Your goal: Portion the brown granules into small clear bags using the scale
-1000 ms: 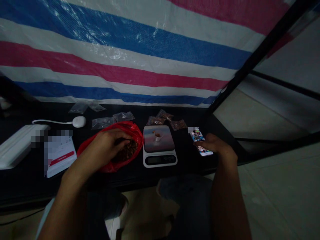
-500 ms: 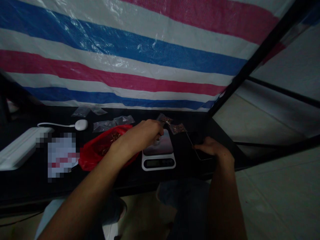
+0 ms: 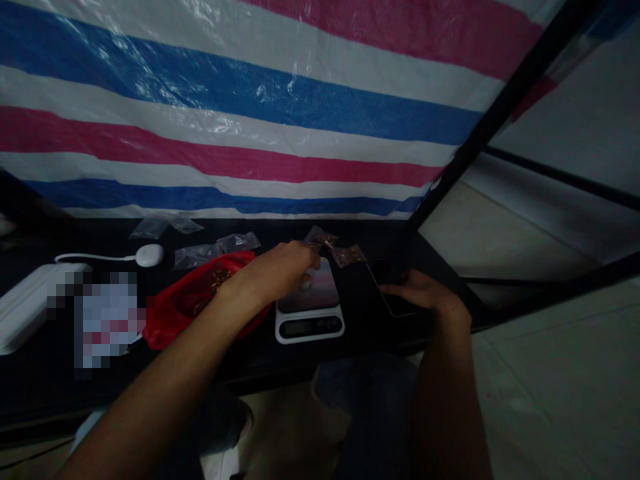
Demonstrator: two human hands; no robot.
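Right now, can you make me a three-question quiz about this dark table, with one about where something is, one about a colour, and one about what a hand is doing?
1. Where is the left hand?
A. over the kitchen scale
B. on the white mouse
C. on the floor

2. What colour is the plastic bag beside the scale?
A. green
B. red
C. yellow

3. What is the right hand doing?
A. waving in the air
B. holding a cup
C. resting on a dark phone

Answers: 1 A, its fingers reach over the scale's platform. 2 B, the bag is bright red. 3 C, it lies flat on the phone.
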